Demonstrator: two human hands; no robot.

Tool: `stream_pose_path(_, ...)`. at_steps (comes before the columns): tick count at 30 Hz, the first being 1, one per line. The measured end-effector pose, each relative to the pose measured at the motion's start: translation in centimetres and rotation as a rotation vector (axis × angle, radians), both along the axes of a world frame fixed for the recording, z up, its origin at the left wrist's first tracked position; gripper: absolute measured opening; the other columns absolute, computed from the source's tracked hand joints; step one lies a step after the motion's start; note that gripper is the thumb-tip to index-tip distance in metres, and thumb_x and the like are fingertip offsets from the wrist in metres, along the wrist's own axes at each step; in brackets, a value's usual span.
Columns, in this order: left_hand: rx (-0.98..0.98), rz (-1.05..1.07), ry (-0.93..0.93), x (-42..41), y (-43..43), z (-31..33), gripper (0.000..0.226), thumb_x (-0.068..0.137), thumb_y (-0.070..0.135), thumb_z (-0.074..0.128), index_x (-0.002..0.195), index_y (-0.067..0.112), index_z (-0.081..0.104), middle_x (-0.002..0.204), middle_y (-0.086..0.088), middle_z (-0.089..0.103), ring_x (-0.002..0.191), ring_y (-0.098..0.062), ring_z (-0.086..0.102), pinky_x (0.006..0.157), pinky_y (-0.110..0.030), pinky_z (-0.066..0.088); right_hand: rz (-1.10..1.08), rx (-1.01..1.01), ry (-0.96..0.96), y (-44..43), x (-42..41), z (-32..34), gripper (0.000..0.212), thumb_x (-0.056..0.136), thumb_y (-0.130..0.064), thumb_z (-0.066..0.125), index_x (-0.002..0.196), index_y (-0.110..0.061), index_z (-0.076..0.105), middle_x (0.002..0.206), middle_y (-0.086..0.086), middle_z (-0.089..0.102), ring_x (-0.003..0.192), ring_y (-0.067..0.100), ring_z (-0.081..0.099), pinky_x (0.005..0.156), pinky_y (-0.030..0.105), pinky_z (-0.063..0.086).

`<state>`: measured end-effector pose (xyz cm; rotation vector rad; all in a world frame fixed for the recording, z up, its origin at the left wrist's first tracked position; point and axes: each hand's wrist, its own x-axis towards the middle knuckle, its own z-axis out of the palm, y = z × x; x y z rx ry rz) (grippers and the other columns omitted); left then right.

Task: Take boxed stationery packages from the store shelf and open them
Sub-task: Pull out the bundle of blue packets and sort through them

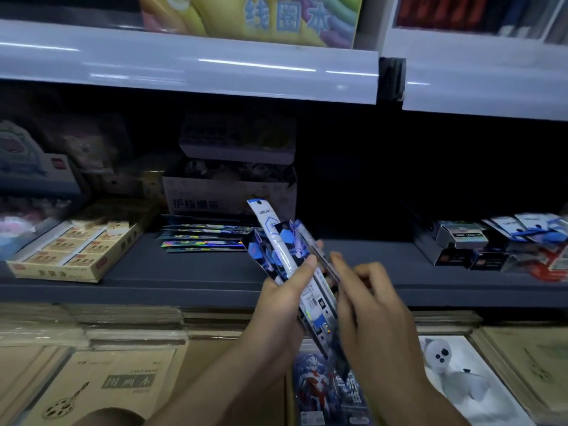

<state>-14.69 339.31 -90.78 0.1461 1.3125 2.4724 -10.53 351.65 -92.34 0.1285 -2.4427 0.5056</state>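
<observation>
Your left hand (285, 290) clamps the packages (287, 247) fanned before the shelf (184, 272), so your right hand (368, 302), pinching one's edge, can seemingly separate it.

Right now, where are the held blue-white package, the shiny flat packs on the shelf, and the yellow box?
blue-white package (270, 224): head view, white upper part.
shiny flat packs (199, 239): head view, middle of stack.
yellow box (76, 252): head view, top face.
</observation>
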Motion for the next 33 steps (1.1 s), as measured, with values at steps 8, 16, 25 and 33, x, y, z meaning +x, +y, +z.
stream_pose_path(8,-0.053,-0.026,0.029,-0.3,-0.6,-0.6,0.032,0.106,0.02,0.051,0.138,0.016,0.058,0.126,-0.008,0.073,0.12,-0.027,0.069,0.108,-0.049,0.051,0.063,0.125,-0.068,-0.4,-0.3,0.0,0.047,0.097,-0.03,0.041,0.138,-0.018,0.063,0.103,-0.008,0.051,0.095,0.016,0.052,0.078,0.03,0.049)
stream_pose_path(16,-0.298,-0.125,0.127,-0.2,-0.6,-1.6,0.023,0.103,0.02,0.062,0.12,0.007,0.068,0.112,-0.025,0.074,0.105,-0.043,0.071,0.096,-0.062,0.055,0.1,-0.551,0.041,0.4,-1.7,3.1,0.008,0.091,-0.035,0.073,0.099,-0.032,0.073,0.086,-0.005,0.046,0.075,0.018,0.051,0.067,0.032,0.043)
stream_pose_path(25,-0.59,-0.182,0.325,0.7,0.5,-2.0,0.022,0.107,0.01,0.052,0.108,-0.005,0.068,0.092,-0.02,0.076,0.076,-0.03,0.073,0.076,-0.044,0.061,0.122,-0.729,0.056,0.6,-3.2,2.9,0.008,0.093,-0.024,0.075,0.094,-0.017,0.078,0.083,0.008,0.049,0.068,0.012,0.045,0.064,0.032,0.037)
stream_pose_path(33,-0.743,-0.161,0.429,0.4,0.8,-4.2,0.014,0.103,0.007,0.051,0.102,0.014,0.063,0.062,0.006,0.055,0.057,-0.018,0.051,0.059,-0.03,0.046,0.117,-0.723,0.177,2.1,-3.2,4.5,0.04,0.107,-0.017,0.054,0.075,0.006,0.051,0.074,0.016,0.038,0.063,0.013,0.033,0.06,0.033,0.027)
